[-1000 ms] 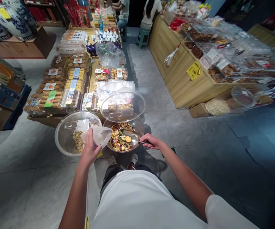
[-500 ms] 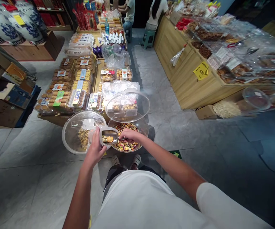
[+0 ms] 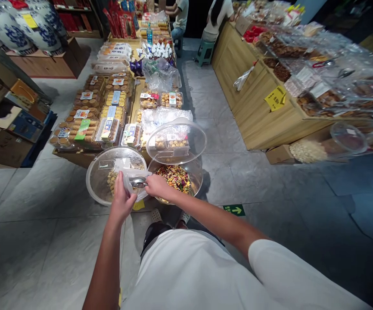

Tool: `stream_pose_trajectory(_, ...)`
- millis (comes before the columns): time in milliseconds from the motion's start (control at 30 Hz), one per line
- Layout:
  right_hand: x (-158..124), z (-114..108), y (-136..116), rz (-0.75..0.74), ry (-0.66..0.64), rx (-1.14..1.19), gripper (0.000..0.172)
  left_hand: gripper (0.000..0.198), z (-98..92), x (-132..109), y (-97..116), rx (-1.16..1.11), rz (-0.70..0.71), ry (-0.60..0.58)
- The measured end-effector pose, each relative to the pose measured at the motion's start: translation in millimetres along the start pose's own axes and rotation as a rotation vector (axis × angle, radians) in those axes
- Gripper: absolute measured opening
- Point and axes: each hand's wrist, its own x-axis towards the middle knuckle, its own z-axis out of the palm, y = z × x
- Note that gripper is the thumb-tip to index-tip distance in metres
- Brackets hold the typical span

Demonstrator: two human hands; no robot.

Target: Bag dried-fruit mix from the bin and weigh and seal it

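My left hand (image 3: 122, 199) is closed on a translucent plastic bag (image 3: 131, 175) in front of the left round bin (image 3: 91, 183), which holds small round snacks and has a clear lid. My right hand (image 3: 157, 187) grips the handle of a metal scoop (image 3: 138, 182), whose bowl is inside the mouth of the bag. What the scoop holds is hidden. Beside it, the right round bin (image 3: 200, 178) holds a colorful dried mix (image 3: 176, 175), under a clear lid (image 3: 177, 140) tilted up at its back.
Packaged cookies (image 3: 85, 113) cover the table beyond the bins. At right stands a wooden counter (image 3: 257, 112) with wrapped foods. Blue-and-white jars (image 3: 41, 32) are at the back left. Two people sit on stools at the back.
My right hand and the scoop have moved left, further into the bag. The scoop's bowl has tipped, and the round snacks seen in it before no longer show. My left hand has shifted slightly left.
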Motion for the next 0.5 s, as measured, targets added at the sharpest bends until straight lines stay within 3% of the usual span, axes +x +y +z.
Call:
stream_pose_trajectory(167, -51, -23, 36, 0.062, 0.044, 0.136, 0.022, 0.1, 3.4, 2, 2, 0.025, -0.017, -0.008)
stream_pose_trajectory(333, -125, -67, 109, 0.265, -0.097, 0.405, 0.027, 0.1, 12.4, 4, 3, 0.004, -0.029, -0.027)
stream_pose_trajectory(400, -134, -75, 140, 0.402, -0.161, 0.401, 0.028, 0.1, 14.9, 4, 4, 0.015, -0.04, -0.031)
stream_pose_trajectory(500, -110, -65, 176, 0.527, -0.285, 0.209, 0.028, 0.1, 17.2, 4, 5, 0.028, -0.043, -0.035)
